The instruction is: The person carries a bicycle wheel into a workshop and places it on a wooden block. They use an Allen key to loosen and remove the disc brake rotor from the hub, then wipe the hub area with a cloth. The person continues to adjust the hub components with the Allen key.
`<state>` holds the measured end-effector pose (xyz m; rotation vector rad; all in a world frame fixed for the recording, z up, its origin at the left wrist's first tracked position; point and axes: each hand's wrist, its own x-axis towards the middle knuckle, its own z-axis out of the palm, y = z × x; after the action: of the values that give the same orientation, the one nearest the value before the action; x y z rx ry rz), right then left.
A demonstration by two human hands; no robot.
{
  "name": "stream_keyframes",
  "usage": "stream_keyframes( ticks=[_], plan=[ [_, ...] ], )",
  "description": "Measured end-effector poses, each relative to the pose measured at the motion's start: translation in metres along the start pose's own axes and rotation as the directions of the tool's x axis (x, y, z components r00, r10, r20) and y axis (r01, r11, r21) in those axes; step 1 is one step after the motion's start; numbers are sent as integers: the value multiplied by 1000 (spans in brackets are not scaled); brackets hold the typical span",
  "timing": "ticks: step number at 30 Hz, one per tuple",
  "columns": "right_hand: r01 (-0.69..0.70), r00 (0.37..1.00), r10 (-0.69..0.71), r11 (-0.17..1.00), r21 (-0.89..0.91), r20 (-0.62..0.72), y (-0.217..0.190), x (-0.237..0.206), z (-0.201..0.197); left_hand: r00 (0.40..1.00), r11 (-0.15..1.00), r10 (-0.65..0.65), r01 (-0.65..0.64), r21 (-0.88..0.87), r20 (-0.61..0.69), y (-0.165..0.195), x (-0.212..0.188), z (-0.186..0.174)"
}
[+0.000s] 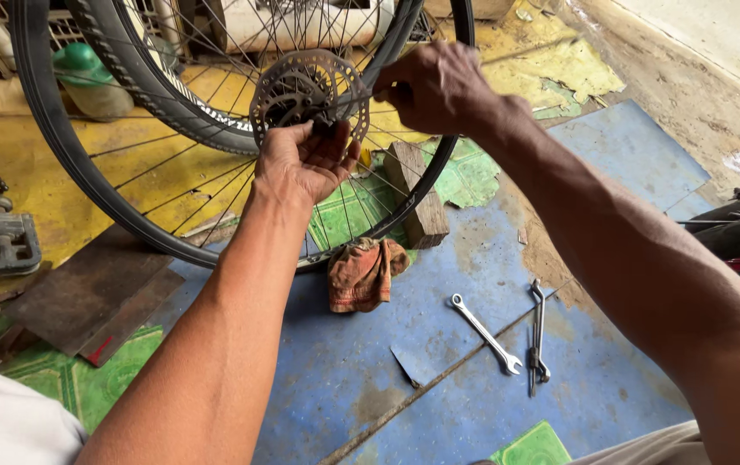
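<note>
Your left hand [305, 164] cups the brake disc [309, 90] from below, grip curled on the hub; your right hand [434, 86], just beside the disc, pinches something hidden.

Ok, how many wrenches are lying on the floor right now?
2. One wrench lies slantwise on the blue floor; the second wrench lies just right of it, nearly upright in the picture. Others may be hidden behind the arms.

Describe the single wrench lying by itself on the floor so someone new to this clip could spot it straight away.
Start at the bicycle wheel that the left hand and right hand work on, then drop to the crumpled orange rag below it. Right of the rag, on the blue floor, lies the bright wrench, slanting alone, unlike the darker tools bunched upright beside it.
</note>
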<state>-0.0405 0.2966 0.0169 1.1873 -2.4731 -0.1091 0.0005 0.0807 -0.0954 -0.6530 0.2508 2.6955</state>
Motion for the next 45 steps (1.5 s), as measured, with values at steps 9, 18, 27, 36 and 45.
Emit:
stream_keyframes(
  ticks=[9,18,27,36,45],
  plan=[
    [-198,970,191,980,34,152,-4,-6,0,998,995,55,-53,87,-26,-3,-6,3],
    [-46,998,51,984,171,-27,-13,-13,-15,947,948,318,-316,41,-42,-33,11,13],
    [-302,909,214,929,214,358,-12,4,-26,826,922,358,-385,26,-436,-49,-16,50],
    [-139,990,128,926,350,53,-24,9,-14,896,926,362,-377,-11,-257,-41,-5,36],
    [-292,941,245,937,193,235,-32,24,-28,881,933,354,-356,52,-313,-40,-7,35]
  ],
)
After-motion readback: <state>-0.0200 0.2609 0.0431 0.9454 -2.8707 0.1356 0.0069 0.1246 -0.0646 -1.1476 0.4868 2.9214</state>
